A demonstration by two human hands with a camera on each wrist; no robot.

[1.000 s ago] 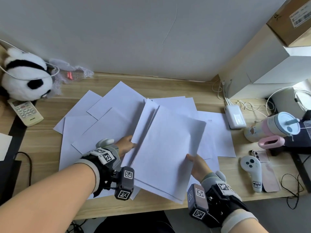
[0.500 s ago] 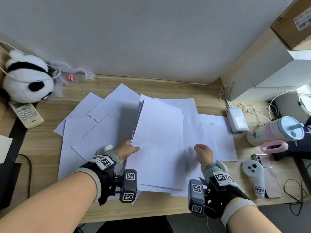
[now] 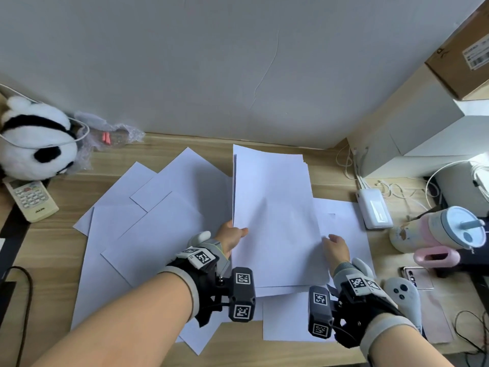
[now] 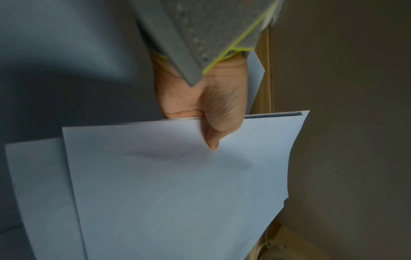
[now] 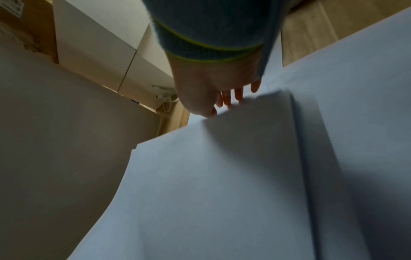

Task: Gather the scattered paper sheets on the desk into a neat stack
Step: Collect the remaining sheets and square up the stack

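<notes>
Your left hand (image 3: 229,238) pinches the white paper stack's (image 3: 275,215) left edge, thumb on top; your right hand (image 3: 335,248), fingers straight, touches its right edge.

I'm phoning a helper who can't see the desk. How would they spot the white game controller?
Look at the wooden desk's right end, near the front edge. Beside the right hand's wrist lies the white game controller. Unlike the flat phone beside it, it is rounded with dark buttons.
</notes>
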